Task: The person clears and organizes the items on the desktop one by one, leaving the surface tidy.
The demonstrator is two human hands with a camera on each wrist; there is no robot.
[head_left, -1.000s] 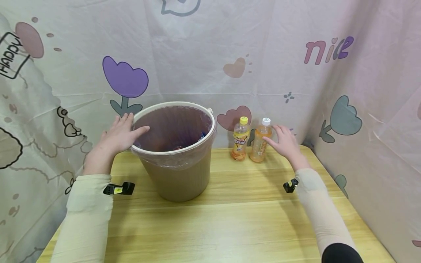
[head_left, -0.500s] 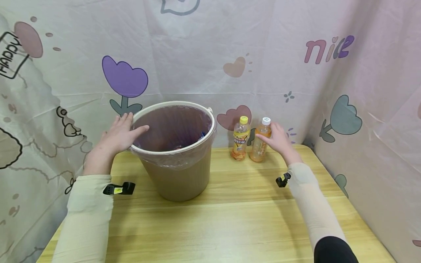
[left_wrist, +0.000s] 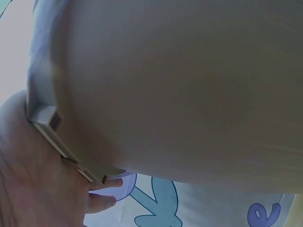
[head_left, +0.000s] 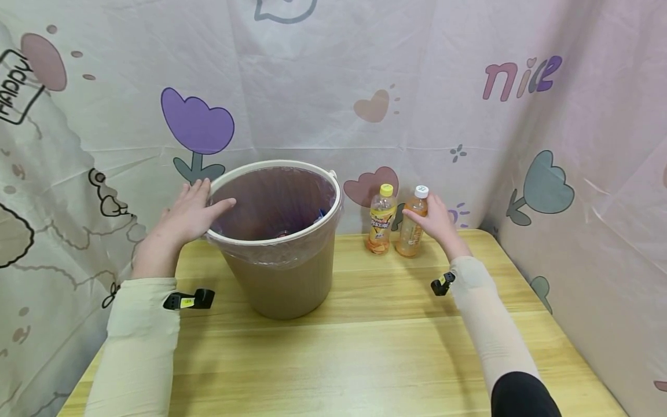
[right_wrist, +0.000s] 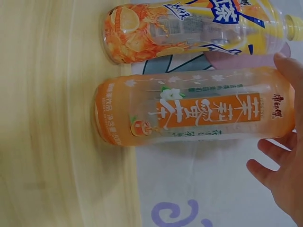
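My left hand [head_left: 187, 215] rests at the left rim of a brown trash can [head_left: 281, 284] lined with a clear plastic bag, its thumb reaching over the opening. In the left wrist view the can's wall fills most of the picture, and straight fingertips [left_wrist: 102, 203] show past the rim. My right hand [head_left: 439, 223] holds the upper part of an orange-labelled drink bottle [right_wrist: 189, 106] with a white cap, thumb on one side and fingers around the other. That bottle stands upright on the table. Close to its left is a yellow-capped drink bottle [head_left: 382, 223], untouched.
Both bottles stand near the back edge of the wooden table [head_left: 365, 359]. A printed cloth [head_left: 312, 81] hangs behind and along the sides. Some small items [head_left: 320, 215], hard to make out, lie inside the trash can.
My right hand has moved left onto the white-capped bottle, its thumb and fingers closing around the upper part. My left hand, the trash can and both bottles have stayed in place.
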